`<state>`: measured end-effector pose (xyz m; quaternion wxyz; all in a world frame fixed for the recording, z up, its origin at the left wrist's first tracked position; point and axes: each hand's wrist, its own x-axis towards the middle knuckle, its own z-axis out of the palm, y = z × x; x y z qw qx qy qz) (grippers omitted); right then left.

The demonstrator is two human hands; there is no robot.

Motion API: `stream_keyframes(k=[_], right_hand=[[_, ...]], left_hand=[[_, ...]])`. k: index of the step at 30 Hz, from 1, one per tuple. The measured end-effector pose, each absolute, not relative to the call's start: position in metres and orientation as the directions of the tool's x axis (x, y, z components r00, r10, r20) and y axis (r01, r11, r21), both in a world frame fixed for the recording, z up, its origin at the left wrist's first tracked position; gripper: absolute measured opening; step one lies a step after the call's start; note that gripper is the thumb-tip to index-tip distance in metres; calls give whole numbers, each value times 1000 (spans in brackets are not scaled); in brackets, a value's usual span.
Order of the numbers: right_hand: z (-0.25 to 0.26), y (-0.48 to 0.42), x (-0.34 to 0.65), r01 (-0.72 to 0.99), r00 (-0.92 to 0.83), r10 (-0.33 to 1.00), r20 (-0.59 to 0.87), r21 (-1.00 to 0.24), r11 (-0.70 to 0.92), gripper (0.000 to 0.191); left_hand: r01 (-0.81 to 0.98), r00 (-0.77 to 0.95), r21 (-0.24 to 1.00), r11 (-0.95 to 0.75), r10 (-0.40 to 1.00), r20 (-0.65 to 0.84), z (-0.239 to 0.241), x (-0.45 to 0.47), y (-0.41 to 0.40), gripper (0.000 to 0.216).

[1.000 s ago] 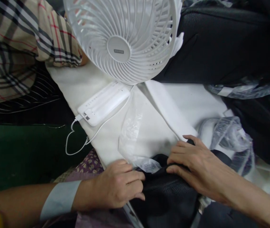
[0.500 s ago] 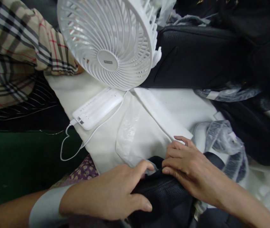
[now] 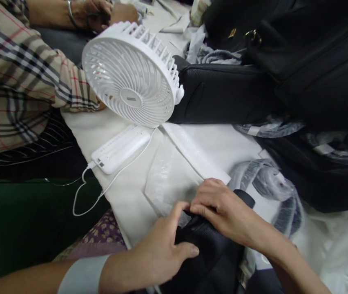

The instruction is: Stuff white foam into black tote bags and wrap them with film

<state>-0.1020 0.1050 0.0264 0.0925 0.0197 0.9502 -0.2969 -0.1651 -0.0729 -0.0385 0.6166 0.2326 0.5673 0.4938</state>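
Note:
In the head view a black leather bag (image 3: 207,249) lies close to me at the lower middle. My right hand (image 3: 223,208) is closed on its upper edge, thumb and fingers pinching the black material. My left hand (image 3: 158,249) grips the bag's left side, its index finger at the top edge beside my right thumb and its thumb lying over the near face. The other left fingers are hidden behind the bag. A bit of clear plastic (image 3: 184,219) shows at the edge between my hands.
A white fan (image 3: 131,81) stands ahead, with a cabled white power bank (image 3: 120,149) on the white table cover (image 3: 125,200). Plastic-wrapped straps (image 3: 268,183) and black bags (image 3: 229,96) lie right. Another person's plaid sleeve (image 3: 39,69) and hand (image 3: 96,12) are at upper left.
The view has shifted, showing more of the far table and the other person's hand. My left index finger has come up to my right thumb; both hands stay at the bag's edge.

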Motion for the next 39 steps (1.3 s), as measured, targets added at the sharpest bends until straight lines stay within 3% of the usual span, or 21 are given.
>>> stream_keyframes(k=[3,6,9,16,20,23,25,27,29,32,39], right_hand=[[18,113,-108,336,-939,334,-79,-406,850,18],[9,119,-122,521,-848,512,-134,-41,852,40],[4,122,-135,513,-803,545,-241,188,838,37],[13,130,-132,400,-855,482,-189,351,847,15],[31,129,-109,369,-929,347,128,347,862,15],[41,116,-85,319,-874,208,439,197,927,11],[42,98,-71,302,-779,190,598,92,949,19],[38,78,-59,329,-689,223,689,23,944,25],[30,60,-49,323,-656,242,715,-24,946,27],[14,42,-35,205,-702,189,686,-60,977,29],[2,24,-14,47,-805,45,592,-12,999,27]], left_hand=[[-208,-265,909,360,874,-407,-40,-159,-81,61],[-205,-241,896,394,867,-436,-44,-154,-89,51],[-202,-205,894,401,875,-439,-47,-153,-93,45],[-301,-23,861,411,899,-437,-36,-169,-98,50],[-364,-130,845,391,877,-462,-25,-197,-112,49],[-562,-199,760,326,839,-507,-19,-220,-115,47],[-753,-81,590,291,850,-521,-18,-228,-110,49],[-877,158,348,332,882,-444,-20,-225,-103,58],[-884,395,148,444,877,-274,-23,-214,-97,62],[-825,562,10,564,824,-75,-31,-194,-95,51],[-755,653,-13,656,749,-108,-16,-187,-102,41]])
